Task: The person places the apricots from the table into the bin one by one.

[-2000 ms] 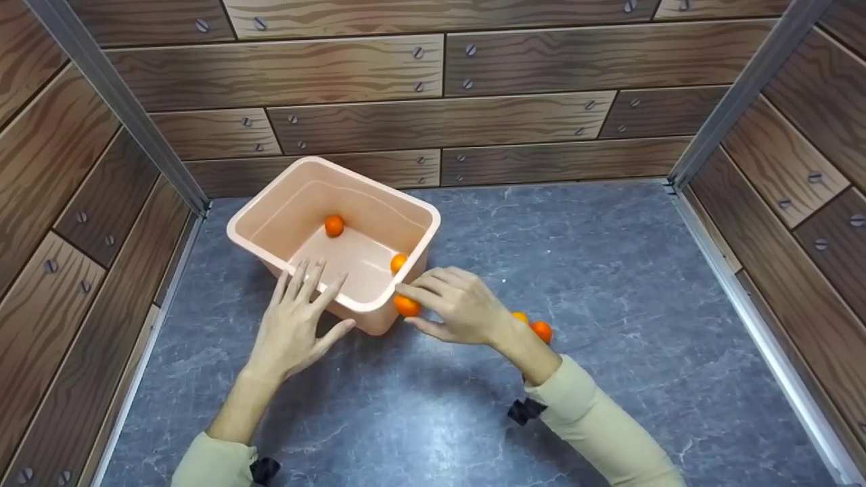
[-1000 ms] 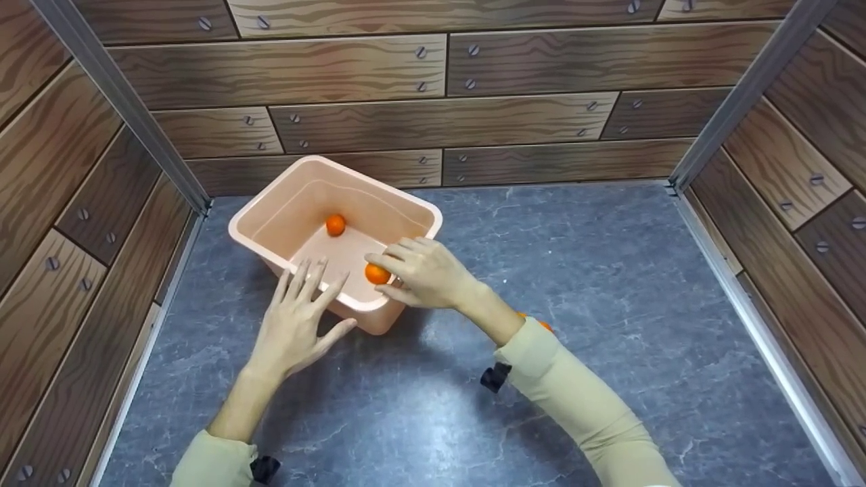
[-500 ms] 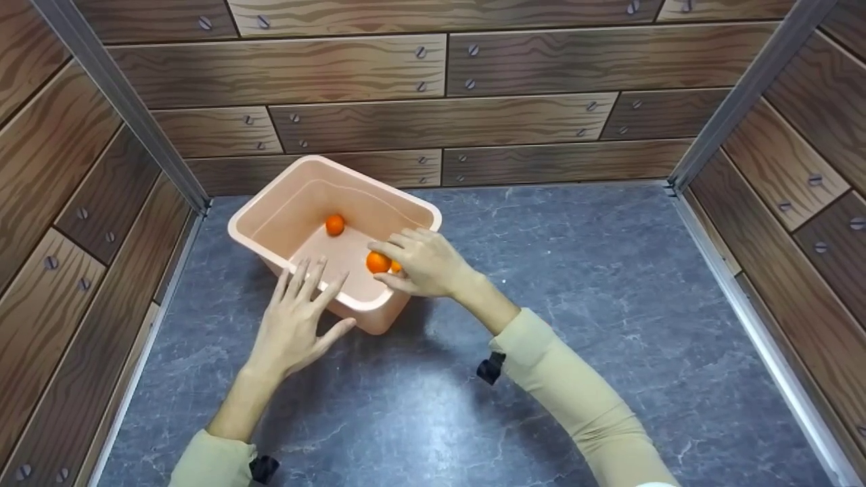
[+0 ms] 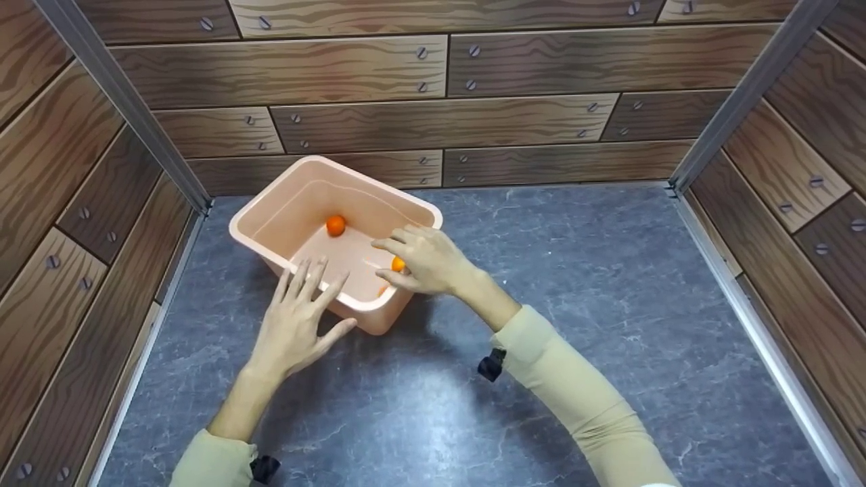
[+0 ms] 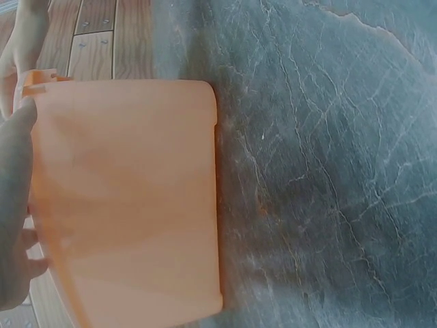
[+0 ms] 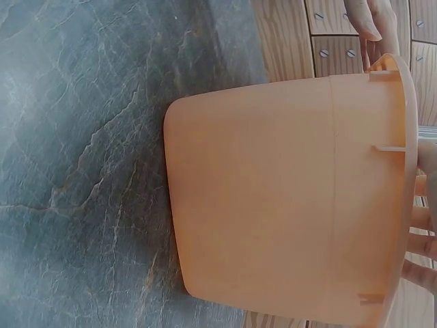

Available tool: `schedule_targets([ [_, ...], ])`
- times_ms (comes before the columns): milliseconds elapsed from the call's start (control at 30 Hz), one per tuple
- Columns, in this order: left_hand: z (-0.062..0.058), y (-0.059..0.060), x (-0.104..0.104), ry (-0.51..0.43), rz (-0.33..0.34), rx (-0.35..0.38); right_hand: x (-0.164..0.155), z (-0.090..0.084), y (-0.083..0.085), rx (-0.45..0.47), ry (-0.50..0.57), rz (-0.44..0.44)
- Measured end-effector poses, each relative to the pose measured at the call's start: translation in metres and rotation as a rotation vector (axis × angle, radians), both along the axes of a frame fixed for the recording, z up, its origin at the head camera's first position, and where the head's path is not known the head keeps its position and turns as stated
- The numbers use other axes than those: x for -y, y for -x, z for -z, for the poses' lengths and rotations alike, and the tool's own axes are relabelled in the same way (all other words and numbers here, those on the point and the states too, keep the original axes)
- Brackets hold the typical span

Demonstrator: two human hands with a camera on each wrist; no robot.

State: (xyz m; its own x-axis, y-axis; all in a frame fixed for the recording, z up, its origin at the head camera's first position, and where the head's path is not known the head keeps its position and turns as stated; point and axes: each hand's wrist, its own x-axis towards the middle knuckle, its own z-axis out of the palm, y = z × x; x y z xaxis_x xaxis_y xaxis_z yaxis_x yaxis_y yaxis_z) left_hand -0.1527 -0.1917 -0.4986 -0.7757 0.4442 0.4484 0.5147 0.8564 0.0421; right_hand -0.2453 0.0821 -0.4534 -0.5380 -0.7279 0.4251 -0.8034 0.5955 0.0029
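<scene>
A pale peach plastic bin (image 4: 325,160) stands on the grey marbled floor. My left hand (image 4: 291,331) lies with spread, straight fingers over the bin's near rim. My right hand (image 4: 429,260) reaches over the right rim, thumb and fingers apart. Inside the bin, one small orange (image 4: 335,225) rests by the far wall. A second small orange (image 4: 398,263) shows on the bin bottom through the gap between my right thumb and fingers. Part of a third small orange (image 4: 383,291) peeks out behind the near rim. The wrist views show the bin's outer walls (image 5: 130,198).
Wood-patterned walls (image 4: 433,64) with metal corner posts (image 4: 751,88) enclose the floor (image 4: 575,250) at the back and both sides. Black wrist cameras hang below both cuffs. My right sleeve (image 4: 575,385) crosses the floor to the right of the bin.
My right hand carried a small orange over the right rim into the bin and let it go; it now lies near the front corner. Two floor oranges became hidden behind my sleeve. Left hand stayed put.
</scene>
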Motion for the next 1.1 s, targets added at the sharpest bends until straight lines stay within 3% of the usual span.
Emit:
schedule_targets([
  [600,0.001,0.001,0.000,-0.003,0.009,-0.030,-0.024,-0.005,-0.019,-0.083,-0.009,-0.042],
  [1100,-0.001,0.000,-0.001,-0.013,-0.006,0.019,-0.053,0.002,-0.041,-0.127,0.008,-0.073],
])
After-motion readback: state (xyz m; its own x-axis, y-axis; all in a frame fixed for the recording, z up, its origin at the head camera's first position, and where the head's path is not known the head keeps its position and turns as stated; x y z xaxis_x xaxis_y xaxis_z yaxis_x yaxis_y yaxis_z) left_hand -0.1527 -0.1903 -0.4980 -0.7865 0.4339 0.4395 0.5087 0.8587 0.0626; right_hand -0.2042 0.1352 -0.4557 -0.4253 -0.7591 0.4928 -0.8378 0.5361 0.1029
